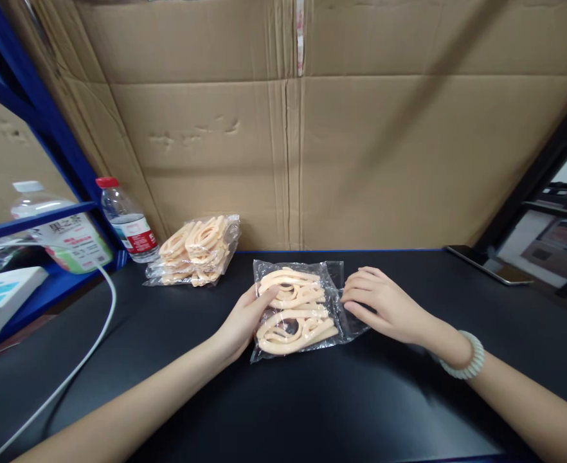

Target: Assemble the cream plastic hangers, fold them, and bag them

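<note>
A clear plastic bag (334,321) with beige looped pieces (297,326) inside lies above the black tabletop in front of me. My left hand (245,318) grips its left side, thumb on top and the other fingers underneath. At the bag's loose right end is my right hand (377,302), its fingers bent and close together on the plastic edge; the exact pinch is partly hidden. A pale coiled band (471,357) circles my right wrist. Farther back on the left, several similar filled bags (197,251) are stacked.
Behind the black table (312,411) stands a cardboard wall (206,148). A red-capped bottle (129,222) and a larger white-capped bottle (66,225) are at left, by a blue frame (47,122). A white cable (88,354) crosses the left side. A phone (488,265) lies at back right.
</note>
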Motion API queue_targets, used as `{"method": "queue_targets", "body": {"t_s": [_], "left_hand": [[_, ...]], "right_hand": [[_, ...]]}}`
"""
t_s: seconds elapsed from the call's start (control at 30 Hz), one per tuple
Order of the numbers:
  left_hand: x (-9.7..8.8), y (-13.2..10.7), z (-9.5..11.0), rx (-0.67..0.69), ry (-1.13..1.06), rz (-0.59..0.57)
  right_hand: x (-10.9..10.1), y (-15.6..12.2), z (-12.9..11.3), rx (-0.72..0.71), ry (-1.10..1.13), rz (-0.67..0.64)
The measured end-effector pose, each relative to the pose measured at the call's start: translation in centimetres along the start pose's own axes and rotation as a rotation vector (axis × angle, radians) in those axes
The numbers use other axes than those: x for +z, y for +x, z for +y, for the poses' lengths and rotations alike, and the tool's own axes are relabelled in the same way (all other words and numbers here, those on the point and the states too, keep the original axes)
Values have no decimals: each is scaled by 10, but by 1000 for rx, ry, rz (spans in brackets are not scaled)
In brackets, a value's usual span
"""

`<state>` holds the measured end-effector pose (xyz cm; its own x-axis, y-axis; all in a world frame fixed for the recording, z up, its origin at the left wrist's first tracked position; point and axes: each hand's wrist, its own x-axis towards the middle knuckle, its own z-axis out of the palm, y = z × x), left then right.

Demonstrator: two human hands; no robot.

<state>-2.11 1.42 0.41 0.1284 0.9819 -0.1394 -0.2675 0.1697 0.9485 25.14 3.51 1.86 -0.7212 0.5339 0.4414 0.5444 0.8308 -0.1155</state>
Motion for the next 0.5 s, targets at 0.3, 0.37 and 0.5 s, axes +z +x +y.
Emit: {"method": "queue_targets", "body": {"t_s": [0.3,0.37,0.5], "left_hand": [[-10,6,6,-38,184,-187],[-15,9,6,11,303,-179],[-20,12,7,145,576,-125]], "right_hand": [[5,-3,10,49,149,-6],[6,-5,15,56,202,0],[9,-6,23,99,205,17]]}}
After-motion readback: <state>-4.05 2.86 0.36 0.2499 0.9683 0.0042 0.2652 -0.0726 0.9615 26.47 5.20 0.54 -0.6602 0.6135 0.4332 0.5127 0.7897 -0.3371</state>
